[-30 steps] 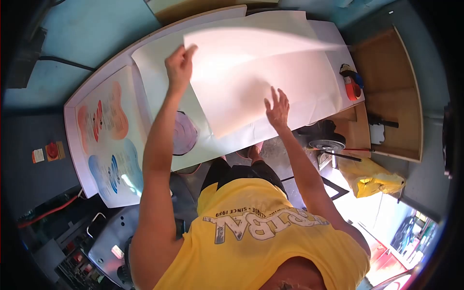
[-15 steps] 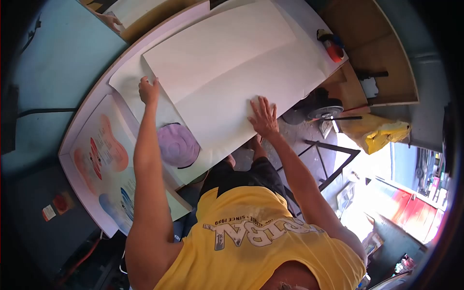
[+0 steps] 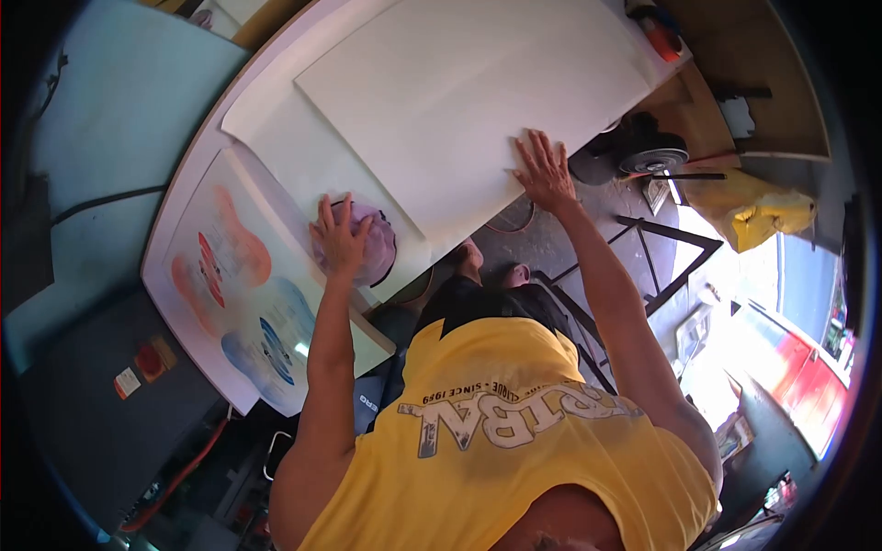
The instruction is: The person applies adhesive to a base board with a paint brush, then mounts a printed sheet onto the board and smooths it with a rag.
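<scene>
My left hand [image 3: 340, 241] rests on a round purple cloth hat [image 3: 375, 250] with a dark edge, its fingers spread over the cloth and part of the hat hidden beneath. The hat lies on a pale sheet [image 3: 276, 129] at the near left of the table. My right hand [image 3: 548, 174] is laid flat, fingers apart, close to the near edge of a large white sheet [image 3: 441, 101]. This sheet overlaps the pale one, and its left edge runs just beyond the hat.
A printed sheet [image 3: 243, 266] with red and blue shapes lies at the table's left end. At the far right corner sits an orange-and-black object [image 3: 663, 41]. Below the table's right side are a fan [image 3: 654, 158] and a black metal frame [image 3: 675, 262].
My left hand has left the white sheet's left edge and come down onto the hat. My right hand remains flat on the sheet. The camera view has shifted.
</scene>
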`<state>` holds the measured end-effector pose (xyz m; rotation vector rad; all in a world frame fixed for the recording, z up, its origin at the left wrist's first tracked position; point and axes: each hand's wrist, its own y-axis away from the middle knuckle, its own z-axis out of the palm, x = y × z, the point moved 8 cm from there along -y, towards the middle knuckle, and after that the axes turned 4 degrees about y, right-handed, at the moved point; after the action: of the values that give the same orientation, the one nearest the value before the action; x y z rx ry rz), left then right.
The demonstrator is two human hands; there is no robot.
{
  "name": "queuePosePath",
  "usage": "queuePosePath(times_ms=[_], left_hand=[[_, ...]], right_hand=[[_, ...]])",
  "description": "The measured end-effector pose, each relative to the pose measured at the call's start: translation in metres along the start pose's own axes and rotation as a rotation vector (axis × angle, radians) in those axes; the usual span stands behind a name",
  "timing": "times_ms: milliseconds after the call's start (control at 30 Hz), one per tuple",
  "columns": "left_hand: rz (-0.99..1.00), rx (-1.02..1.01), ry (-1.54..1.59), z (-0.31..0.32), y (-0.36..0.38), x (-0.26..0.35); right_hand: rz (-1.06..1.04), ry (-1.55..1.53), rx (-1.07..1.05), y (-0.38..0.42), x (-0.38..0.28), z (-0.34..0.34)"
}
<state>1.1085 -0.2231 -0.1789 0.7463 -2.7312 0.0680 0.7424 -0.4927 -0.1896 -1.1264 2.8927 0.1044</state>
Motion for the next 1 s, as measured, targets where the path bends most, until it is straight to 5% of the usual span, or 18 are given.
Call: queuePosePath(times_ms=[267, 333, 533, 1000], left_hand=[[0.109, -0.028, -0.201, 0.014, -0.009, 0.041], [0.177, -0.155, -0.176, 0.044, -0.015, 0.066], [0.110, -0.078, -0.024, 0.061, -0.034, 0.084], [0.150, 0.014, -0.209, 0.055, -0.013, 0.106]], right_hand=[[-0.065, 0.062, 0.248, 0.019, 0.016, -0.011], [-0.022, 0.082, 0.099, 0.014, 0.021, -0.007], [0.014, -0.089, 0.068, 0.017, 0.029, -0.001], [-0.054, -0.227, 0.233, 0.017, 0.040, -0.003]])
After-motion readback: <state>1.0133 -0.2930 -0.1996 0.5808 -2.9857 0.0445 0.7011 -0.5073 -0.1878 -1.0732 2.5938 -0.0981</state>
